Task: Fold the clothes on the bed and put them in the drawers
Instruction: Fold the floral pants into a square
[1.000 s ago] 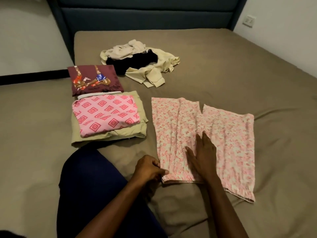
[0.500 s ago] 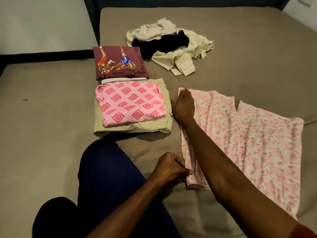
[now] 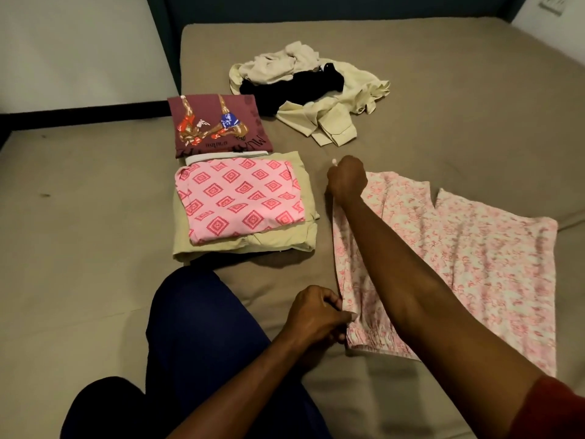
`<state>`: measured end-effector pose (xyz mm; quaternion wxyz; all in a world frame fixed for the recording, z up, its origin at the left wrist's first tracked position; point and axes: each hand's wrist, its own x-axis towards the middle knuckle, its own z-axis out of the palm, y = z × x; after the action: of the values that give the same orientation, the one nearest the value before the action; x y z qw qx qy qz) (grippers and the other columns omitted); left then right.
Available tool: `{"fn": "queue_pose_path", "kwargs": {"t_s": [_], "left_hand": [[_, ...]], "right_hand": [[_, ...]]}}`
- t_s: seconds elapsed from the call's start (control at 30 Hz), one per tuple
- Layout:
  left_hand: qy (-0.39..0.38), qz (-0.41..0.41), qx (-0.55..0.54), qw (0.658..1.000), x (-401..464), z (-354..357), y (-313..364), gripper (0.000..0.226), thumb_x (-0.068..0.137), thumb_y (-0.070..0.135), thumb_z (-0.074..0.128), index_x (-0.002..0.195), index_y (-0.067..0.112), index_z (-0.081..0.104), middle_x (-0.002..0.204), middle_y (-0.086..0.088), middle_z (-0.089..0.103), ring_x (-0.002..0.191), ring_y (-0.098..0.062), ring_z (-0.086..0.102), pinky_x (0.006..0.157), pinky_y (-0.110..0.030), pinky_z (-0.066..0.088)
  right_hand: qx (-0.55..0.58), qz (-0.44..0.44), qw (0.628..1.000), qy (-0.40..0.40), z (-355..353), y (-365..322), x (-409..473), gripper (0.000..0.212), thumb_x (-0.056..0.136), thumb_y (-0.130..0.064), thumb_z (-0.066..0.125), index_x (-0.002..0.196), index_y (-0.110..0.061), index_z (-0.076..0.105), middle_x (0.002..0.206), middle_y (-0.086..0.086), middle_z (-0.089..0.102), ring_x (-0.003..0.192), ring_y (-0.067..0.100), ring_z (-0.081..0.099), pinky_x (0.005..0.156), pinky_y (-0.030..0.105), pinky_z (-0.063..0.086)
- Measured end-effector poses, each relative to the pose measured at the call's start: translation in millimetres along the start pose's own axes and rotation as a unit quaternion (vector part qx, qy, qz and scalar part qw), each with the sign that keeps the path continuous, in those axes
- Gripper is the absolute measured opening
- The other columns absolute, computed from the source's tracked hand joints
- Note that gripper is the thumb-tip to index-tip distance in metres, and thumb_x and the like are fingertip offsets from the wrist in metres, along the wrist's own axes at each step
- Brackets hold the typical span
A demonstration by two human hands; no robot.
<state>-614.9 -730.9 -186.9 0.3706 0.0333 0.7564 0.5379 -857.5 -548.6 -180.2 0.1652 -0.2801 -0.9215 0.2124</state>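
Pink floral pants [image 3: 474, 255] lie spread flat on the bed [image 3: 474, 106] to my right. My left hand [image 3: 316, 315] pinches their near left corner at the waistband. My right hand [image 3: 346, 179] reaches across and grips the far left corner, lifting it slightly off the sheet. Left of the pants sits a folded stack: a pink diamond-patterned piece [image 3: 240, 201] on top of a folded khaki garment [image 3: 247, 245]. A folded maroon T-shirt [image 3: 218, 125] with a boxing print lies just behind the stack.
An unfolded heap of cream clothes [image 3: 332, 115] and a black garment [image 3: 294, 90] lies farther up the bed. My knee in dark blue trousers [image 3: 196, 327] rests on the mattress at lower left. A dark headboard [image 3: 316, 7] runs along the top; a wall socket [image 3: 552, 3] is at top right.
My right hand moved from flat on the pants' middle up to the far left corner and now grips and lifts it. My left hand kept its pinch on the near corner.
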Motion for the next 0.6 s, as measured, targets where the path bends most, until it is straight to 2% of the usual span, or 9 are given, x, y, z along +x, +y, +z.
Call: {"fn": "queue_pose_path", "kwargs": {"t_s": [0.03,0.1,0.2,0.27,0.4,0.47,0.53,0.6], "left_hand": [[0.008,0.014,0.015,1.000,-0.9,-0.4,1.8,0.019,0.081,0.021,0.086,0.089,0.010,0.072,0.080,-0.004,0.078,0.071,-0.020,0.077,0.073,-0.049,0.064],[0.024,0.038,0.019,0.999,-0.7,1.8,7.7,0.016,0.081,0.022,0.083,0.089,0.014,0.072,0.085,0.001,0.078,0.076,-0.015,0.076,0.076,-0.048,0.064],[0.030,0.072,0.008,0.997,-1.8,17.9,30.5,0.030,0.074,0.039,0.075,0.096,0.019,0.073,0.093,0.006,0.078,0.084,-0.014,0.076,0.078,-0.049,0.063],[0.030,0.121,0.033,0.992,-1.4,35.9,48.4,0.043,0.068,0.050,0.068,0.100,0.021,0.072,0.091,0.008,0.077,0.081,-0.013,0.074,0.078,-0.046,0.062],[0.038,0.218,0.130,0.967,-7.2,94.6,86.9,0.026,0.065,0.045,0.068,0.080,0.025,0.062,0.067,0.009,0.065,0.064,-0.011,0.064,0.066,-0.036,0.055],[0.023,0.247,0.172,0.953,-13.3,133.7,104.5,0.023,0.069,0.041,0.072,0.082,0.026,0.060,0.066,0.010,0.061,0.065,-0.010,0.060,0.064,-0.030,0.049],[0.018,0.277,0.212,0.937,-15.8,170.1,113.4,0.020,0.077,0.040,0.073,0.089,0.028,0.061,0.069,0.014,0.057,0.070,-0.008,0.057,0.061,-0.026,0.041],[0.015,0.296,0.248,0.922,-15.8,206.2,117.4,0.019,0.083,0.040,0.071,0.094,0.028,0.062,0.074,0.015,0.056,0.076,-0.010,0.056,0.065,-0.029,0.036]], "right_hand": [[0.082,0.046,0.996,0.011,-6.0,3.5,4.1,0.026,0.094,-0.028,0.061,0.100,-0.005,0.070,0.102,0.013,0.072,0.093,0.030,0.068,0.071,0.032,0.047],[0.209,0.082,0.974,0.037,-21.4,13.5,9.8,0.029,0.091,-0.034,0.061,0.092,-0.006,0.072,0.090,0.010,0.073,0.083,0.029,0.067,0.067,0.030,0.043],[0.288,0.079,0.949,0.099,-63.5,39.3,21.5,0.024,0.097,-0.030,0.061,0.092,-0.010,0.073,0.086,0.003,0.072,0.080,0.021,0.064,0.068,0.027,0.040],[0.320,0.084,0.935,0.130,-93.2,61.5,36.6,0.021,0.098,-0.026,0.062,0.092,-0.009,0.072,0.085,0.000,0.069,0.081,0.018,0.062,0.070,0.028,0.040],[0.342,0.120,0.912,0.190,-153.1,133.7,58.9,0.012,0.098,-0.021,0.063,0.089,-0.015,0.068,0.087,0.000,0.067,0.082,0.019,0.062,0.078,0.031,0.048],[0.325,0.135,0.911,0.216,-181.0,185.1,64.3,0.010,0.100,-0.016,0.059,0.094,-0.014,0.067,0.091,0.004,0.067,0.087,0.023,0.062,0.082,0.033,0.048],[0.317,0.163,0.906,0.228,-201.4,237.2,63.3,0.017,0.101,-0.015,0.056,0.104,-0.005,0.069,0.101,0.012,0.071,0.093,0.025,0.062,0.086,0.032,0.046],[0.337,0.196,0.892,0.228,-217.5,290.2,61.2,0.018,0.101,-0.013,0.056,0.105,-0.001,0.069,0.104,0.015,0.070,0.093,0.022,0.061,0.084,0.027,0.045]]}}
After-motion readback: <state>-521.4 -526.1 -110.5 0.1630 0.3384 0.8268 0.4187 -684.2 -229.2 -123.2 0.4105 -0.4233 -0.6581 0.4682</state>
